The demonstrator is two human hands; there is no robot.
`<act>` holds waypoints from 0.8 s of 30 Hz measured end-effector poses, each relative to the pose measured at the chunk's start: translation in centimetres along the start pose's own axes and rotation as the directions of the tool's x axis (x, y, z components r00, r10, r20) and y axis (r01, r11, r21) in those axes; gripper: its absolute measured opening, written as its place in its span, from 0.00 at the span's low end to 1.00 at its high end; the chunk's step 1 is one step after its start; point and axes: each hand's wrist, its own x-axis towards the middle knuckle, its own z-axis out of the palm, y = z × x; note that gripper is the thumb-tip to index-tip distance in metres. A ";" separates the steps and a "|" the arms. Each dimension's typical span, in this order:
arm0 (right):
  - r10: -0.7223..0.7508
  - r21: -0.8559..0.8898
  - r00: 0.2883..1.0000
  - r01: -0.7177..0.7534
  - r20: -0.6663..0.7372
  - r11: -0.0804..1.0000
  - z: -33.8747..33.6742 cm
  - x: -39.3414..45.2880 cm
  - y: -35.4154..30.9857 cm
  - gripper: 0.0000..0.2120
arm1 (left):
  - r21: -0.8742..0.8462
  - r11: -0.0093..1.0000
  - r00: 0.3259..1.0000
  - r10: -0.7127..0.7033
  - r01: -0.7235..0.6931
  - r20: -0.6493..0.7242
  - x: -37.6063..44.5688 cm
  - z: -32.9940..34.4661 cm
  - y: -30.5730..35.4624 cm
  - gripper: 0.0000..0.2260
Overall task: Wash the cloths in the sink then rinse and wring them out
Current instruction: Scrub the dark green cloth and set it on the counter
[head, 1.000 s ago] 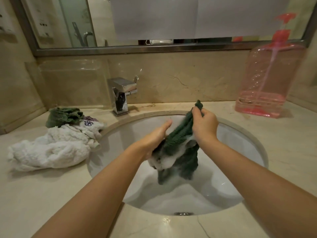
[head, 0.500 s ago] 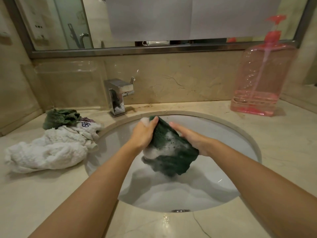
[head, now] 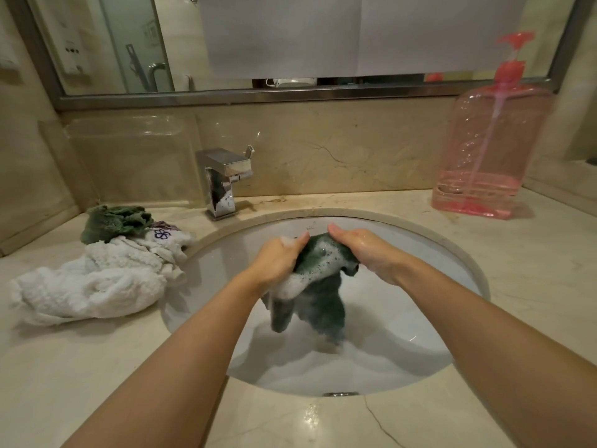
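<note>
Hands level over the sink (head: pixel 458 253): left hand (head: pixel 279 258) and right hand (head: pixel 365 250) each grip the green cloth (head: pixel 319 286) bunched between them. Its long tail hangs straight down toward the suds, so rubbing looks like a side-to-side job.

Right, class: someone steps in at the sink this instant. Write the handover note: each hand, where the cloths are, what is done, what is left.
Left hand: grips the soapy dark green cloth at its left side.
Right hand: holds the same cloth from the right, thumb on top.
The cloth hangs over the sink, lower end near the suds. On the counter to the left lie the white towel, a small embroidered white cloth and another green cloth.
Done: green cloth lathered, scrubbing under way.
Left: rinse and wring it; whether the counter cloths are washed cannot be told.
</note>
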 end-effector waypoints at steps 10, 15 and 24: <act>0.079 0.074 0.997 -0.079 -0.002 0.994 0.5 0.1 0.9 0.17 | -0.380 0.920 0.986 -0.142 0.100 -0.085 0.0 -0.9 0.6 0.27; -0.141 0.076 0.919 0.181 -0.369 0.981 2.3 -0.3 -0.9 0.22 | -0.556 0.817 0.972 -0.227 0.153 -0.067 -0.8 0.6 2.1 0.21; -0.304 -0.164 0.754 0.258 -0.582 0.952 5.2 -0.5 -1.7 0.24 | -0.861 0.460 0.947 -0.314 0.218 0.071 -2.9 3.1 5.8 0.16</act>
